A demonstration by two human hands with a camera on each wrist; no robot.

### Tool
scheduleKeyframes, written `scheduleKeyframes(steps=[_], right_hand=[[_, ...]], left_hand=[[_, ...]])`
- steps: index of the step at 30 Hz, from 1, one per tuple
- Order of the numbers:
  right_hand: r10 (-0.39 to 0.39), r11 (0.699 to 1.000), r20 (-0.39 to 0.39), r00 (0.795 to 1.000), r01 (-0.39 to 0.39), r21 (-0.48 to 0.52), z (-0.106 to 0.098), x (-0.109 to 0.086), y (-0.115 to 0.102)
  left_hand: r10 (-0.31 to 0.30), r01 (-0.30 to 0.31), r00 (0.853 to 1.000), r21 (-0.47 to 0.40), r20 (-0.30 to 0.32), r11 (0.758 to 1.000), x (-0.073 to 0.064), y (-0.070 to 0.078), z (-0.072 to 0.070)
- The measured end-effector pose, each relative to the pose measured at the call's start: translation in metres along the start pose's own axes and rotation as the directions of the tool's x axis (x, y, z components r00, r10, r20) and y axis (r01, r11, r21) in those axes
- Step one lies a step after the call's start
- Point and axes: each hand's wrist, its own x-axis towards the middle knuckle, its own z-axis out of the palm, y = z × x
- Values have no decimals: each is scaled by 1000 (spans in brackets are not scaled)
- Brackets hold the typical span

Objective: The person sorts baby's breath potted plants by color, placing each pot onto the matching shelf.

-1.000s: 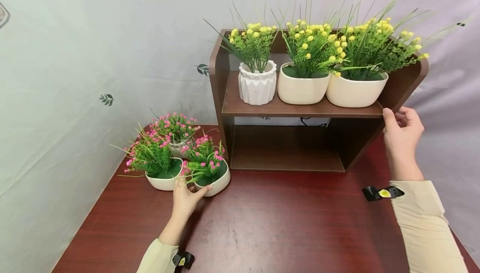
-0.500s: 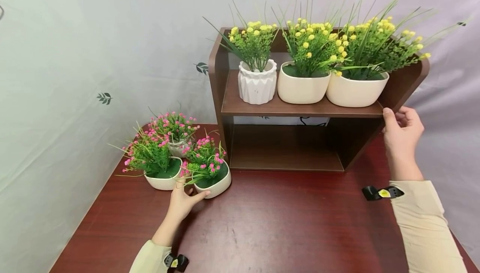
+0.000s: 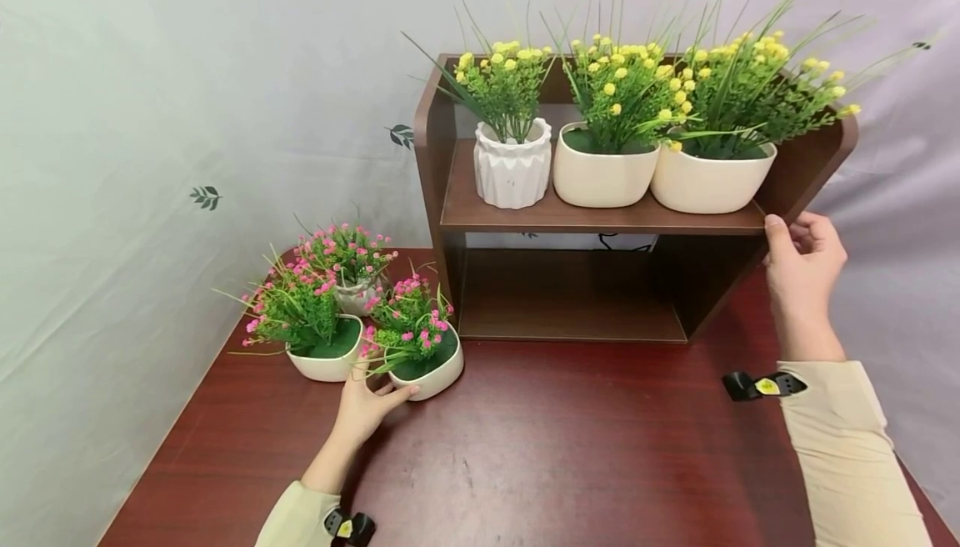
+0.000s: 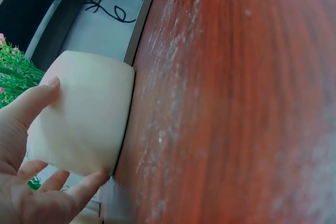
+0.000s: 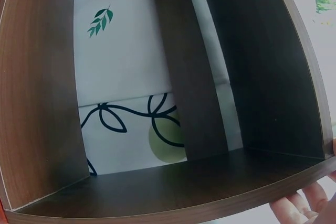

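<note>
My left hand (image 3: 362, 408) grips the left end of a cream oval flowerpot (image 3: 435, 378) with pink flowers, thumb on its front and fingers round its end. The left wrist view shows the pot's smooth wall (image 4: 86, 108) between thumb and fingers, its base at the tabletop. This pot stands in front of the left side of a dark brown two-tier shelf (image 3: 585, 220). My right hand (image 3: 806, 268) holds the shelf's right side panel at middle-board height, thumb at the front edge. In the right wrist view, its fingers (image 5: 294, 208) lie at the panel's outer side.
Another cream pot (image 3: 322, 366) and a white pot (image 3: 354, 297), both with pink flowers, stand left of the held one. On the shelf's upper tier are a ribbed white pot (image 3: 512, 170) and two cream pots (image 3: 606, 180), all with yellow flowers. A patterned cloth (image 3: 150, 113) hangs behind.
My left hand and the pink-flowered pot have shifted slightly toward the front of the table. My right hand keeps its place on the shelf.
</note>
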Motion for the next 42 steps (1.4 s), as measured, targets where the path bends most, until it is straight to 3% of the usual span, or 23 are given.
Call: scheduleKeyframes(steps=[13, 21, 34, 42], right_hand=[[-1, 1000, 3, 1000, 1, -12, -1, 0, 0], [-3, 1000, 10, 1000, 3, -9, 1, 0, -2], [-8, 1000, 3, 1000, 8, -29, 2, 0, -4], [-2, 998, -2, 1000, 2, -58, 1, 0, -2]], left_hand=[[26, -26, 995, 3, 100, 1000, -2, 1, 13], [16, -6, 989, -68, 144, 998, -4, 5, 22], [31, 3, 977, -161, 209, 987, -10, 7, 51], [92, -58, 969, -152, 227, 987, -11, 11, 67]])
